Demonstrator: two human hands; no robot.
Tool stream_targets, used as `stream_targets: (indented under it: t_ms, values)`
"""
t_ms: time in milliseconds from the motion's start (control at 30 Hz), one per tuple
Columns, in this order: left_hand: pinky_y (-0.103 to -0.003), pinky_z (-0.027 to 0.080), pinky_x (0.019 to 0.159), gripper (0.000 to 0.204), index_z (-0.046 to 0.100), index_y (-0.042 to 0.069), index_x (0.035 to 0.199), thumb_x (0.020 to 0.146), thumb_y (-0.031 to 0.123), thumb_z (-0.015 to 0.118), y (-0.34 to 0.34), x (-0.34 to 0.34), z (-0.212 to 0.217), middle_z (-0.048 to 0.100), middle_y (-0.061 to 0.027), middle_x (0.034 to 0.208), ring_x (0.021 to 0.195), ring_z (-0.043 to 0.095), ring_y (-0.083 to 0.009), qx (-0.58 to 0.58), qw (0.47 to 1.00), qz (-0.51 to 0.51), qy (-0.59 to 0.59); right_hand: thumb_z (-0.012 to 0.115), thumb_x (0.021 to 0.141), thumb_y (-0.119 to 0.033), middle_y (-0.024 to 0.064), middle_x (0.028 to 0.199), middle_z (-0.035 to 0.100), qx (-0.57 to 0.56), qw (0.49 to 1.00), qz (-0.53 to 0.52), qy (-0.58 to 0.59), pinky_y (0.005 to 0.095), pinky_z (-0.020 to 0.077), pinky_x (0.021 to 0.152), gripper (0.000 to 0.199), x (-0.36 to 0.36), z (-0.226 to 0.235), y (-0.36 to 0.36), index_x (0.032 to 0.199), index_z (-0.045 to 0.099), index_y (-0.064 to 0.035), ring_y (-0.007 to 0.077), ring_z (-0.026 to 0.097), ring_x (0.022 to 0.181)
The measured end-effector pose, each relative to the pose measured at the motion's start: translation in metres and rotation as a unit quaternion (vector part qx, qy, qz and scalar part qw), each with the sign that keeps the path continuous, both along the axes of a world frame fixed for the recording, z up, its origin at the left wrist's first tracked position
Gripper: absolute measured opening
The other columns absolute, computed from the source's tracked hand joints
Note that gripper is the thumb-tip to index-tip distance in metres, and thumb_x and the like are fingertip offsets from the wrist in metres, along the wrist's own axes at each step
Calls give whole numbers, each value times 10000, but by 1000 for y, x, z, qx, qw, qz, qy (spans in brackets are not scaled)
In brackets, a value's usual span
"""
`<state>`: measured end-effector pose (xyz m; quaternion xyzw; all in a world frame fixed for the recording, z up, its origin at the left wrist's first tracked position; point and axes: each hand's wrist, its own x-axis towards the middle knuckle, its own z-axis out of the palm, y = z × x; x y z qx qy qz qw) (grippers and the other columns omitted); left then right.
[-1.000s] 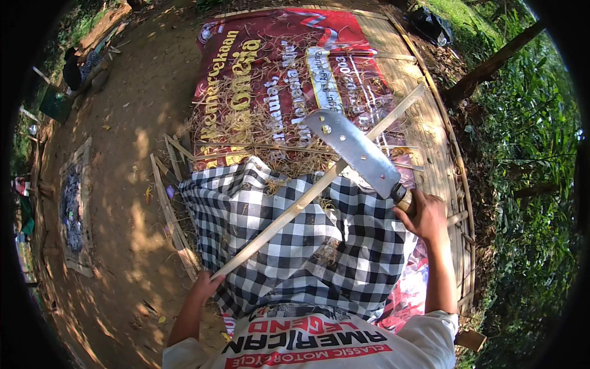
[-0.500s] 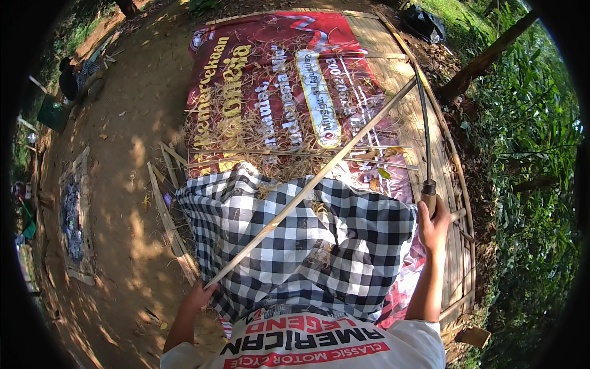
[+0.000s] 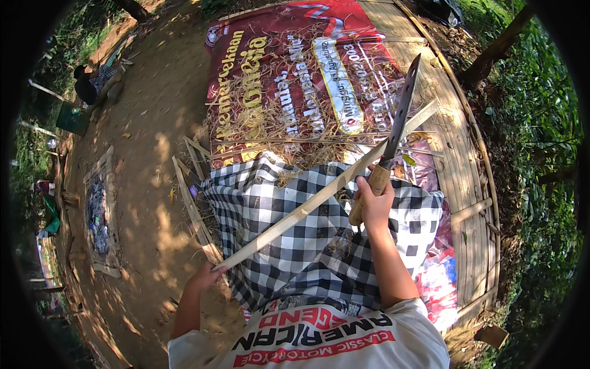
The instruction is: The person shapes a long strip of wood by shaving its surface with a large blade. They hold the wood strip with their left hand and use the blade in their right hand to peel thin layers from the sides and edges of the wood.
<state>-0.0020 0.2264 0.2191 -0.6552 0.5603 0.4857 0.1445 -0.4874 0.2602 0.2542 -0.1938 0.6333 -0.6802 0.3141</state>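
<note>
The right fingers point(image 3: 370, 198) partly hide the knife handle point(image 3: 380, 178), and the lower edge crops the white shirt point(image 3: 421, 344).

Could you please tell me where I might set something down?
Bare earth lies between the framed dark patch and the loose sticks; bare bamboo slats run right of the red banner. Crowded: the banner, strewn with shavings, and the checked cloth, below the strip and knife.

Bare brown earth point(image 3: 138, 203): gives passage left of the fingers of the left hand point(image 3: 204, 278).
Narrow pale wooden slats point(image 3: 196, 214): crowd the space just beyond those fingers.
Long, flat, pale wooden strip point(image 3: 300, 212): bars the middle, slanting away from the same fingers.
Wooden-handled steel knife point(image 3: 399, 124): blocks the way beyond the fingers of the right hand point(image 3: 375, 202).
Tan split-bamboo decking point(image 3: 473, 240): leaves room farther right of them.
</note>
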Motion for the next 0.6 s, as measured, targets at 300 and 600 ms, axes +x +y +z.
stream_targets:
  t_ms: [300,600]
  values:
    - [-290,490,618,462,679,29,811,875,485,646,-32,0,12,656,-41,689,640,623,-133,88,992,-74,-44,652,818,10,65,748,543,-180,961,29,-210,319,481,588,248,-6,-34,-1,988,473,-21,175,571,602]
    - [-258,493,662,355,723,14,931,803,341,774,-42,-91,21,701,-23,777,710,631,-90,121,976,-145,113,654,797,47,57,764,555,-140,972,76,-174,306,494,607,306,-5,-39,12,1015,453,-30,161,590,627]
